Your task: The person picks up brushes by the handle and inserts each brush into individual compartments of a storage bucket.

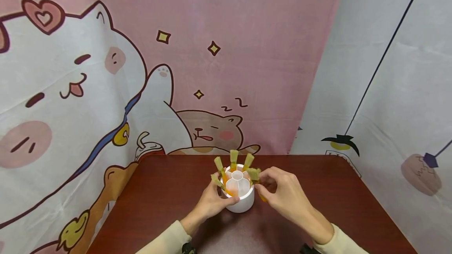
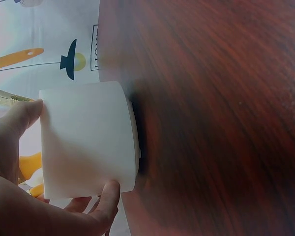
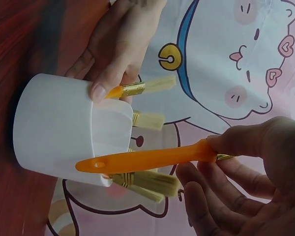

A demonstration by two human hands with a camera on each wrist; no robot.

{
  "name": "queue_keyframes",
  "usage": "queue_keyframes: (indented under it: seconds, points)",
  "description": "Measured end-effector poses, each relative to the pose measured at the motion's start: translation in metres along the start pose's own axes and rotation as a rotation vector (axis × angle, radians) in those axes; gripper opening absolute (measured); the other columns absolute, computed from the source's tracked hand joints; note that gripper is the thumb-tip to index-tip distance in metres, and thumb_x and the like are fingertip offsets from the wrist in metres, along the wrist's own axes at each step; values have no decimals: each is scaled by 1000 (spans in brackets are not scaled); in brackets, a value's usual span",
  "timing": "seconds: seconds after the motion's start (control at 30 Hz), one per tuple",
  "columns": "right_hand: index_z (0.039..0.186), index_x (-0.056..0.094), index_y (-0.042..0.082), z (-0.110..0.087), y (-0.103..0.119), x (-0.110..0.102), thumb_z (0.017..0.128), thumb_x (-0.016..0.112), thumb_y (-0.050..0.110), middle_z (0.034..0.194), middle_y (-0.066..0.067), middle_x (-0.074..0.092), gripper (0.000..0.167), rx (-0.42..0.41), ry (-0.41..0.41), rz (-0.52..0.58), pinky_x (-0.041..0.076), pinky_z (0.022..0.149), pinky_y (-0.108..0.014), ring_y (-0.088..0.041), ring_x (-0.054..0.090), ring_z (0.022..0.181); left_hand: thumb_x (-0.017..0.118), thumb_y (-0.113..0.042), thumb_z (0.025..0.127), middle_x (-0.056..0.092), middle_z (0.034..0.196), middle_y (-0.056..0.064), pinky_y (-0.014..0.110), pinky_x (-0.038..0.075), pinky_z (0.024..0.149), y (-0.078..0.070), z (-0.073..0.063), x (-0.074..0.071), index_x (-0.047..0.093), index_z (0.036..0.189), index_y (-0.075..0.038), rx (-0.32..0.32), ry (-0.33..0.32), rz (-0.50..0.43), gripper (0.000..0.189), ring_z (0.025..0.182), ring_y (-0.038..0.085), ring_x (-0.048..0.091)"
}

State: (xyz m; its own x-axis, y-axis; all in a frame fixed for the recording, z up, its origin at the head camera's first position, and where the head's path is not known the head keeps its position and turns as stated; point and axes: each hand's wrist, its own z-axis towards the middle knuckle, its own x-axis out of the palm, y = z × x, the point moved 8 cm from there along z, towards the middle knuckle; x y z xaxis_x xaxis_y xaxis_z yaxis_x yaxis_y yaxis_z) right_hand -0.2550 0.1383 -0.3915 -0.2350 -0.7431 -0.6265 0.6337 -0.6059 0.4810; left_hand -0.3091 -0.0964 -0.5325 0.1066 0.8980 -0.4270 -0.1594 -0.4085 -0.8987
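Note:
A white round divided holder (image 1: 243, 205) stands upright on the table, its inside split into compartments around a small central ring. My left hand (image 1: 210, 202) grips it from the left, thumb at the rim and fingers around the wall. Several flat paintbrushes (image 3: 160, 84) with orange handles and pale bristles stand in the outer compartments, bristles up and leaning outward. On the right side of the holder, my right hand (image 1: 287, 192) pinches another paintbrush (image 3: 147, 158) near its metal collar. Its orange handle end overlaps the holder's rim in the right wrist view; its bristles are hidden there by the hand.
The dark red-brown wooden table (image 1: 159, 191) extends on both sides of the holder. A pink and white cloth (image 1: 268, 50) with cartoon animals hangs behind the table and along its sides.

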Motion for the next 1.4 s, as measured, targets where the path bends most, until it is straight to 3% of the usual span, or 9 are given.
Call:
queue_keyframes:
  seconds: [0.53, 0.7, 0.83, 1.4]
  points:
    - [103, 86, 20, 6, 11, 13, 88, 98, 0, 96, 13, 80, 28, -56, 13, 63, 68, 73, -30, 3, 75, 83, 104, -30, 87, 74, 152, 13, 38, 57, 98, -2, 0, -1, 48, 171, -17, 7, -6, 8, 101, 123, 26, 70]
    - [101, 85, 20, 7, 13, 16, 87, 97, -1, 95, 12, 79, 28, -81, 5, 65, 68, 71, -31, 2, 75, 83, 104, -27, 88, 71, 158, 16, 55, 60, 111, -3, -1, -1, 46, 172, -17, 12, 3, -21, 103, 137, 36, 71]
    - [102, 85, 19, 8, 15, 18, 88, 96, -2, 97, 7, 82, 28, -97, 3, 76, 69, 73, -32, -1, 78, 84, 104, -25, 88, 66, 165, 19, 70, 53, 123, -3, -1, -1, 44, 173, -15, 20, 8, -39, 104, 150, 44, 66]
    - [106, 86, 15, 8, 20, 27, 87, 98, -7, 102, 6, 82, 31, -102, 7, 121, 69, 78, -26, -4, 82, 89, 103, -28, 90, 66, 165, 18, 66, 57, 118, 0, 1, 0, 43, 174, -14, 7, 19, -45, 104, 145, 40, 68]
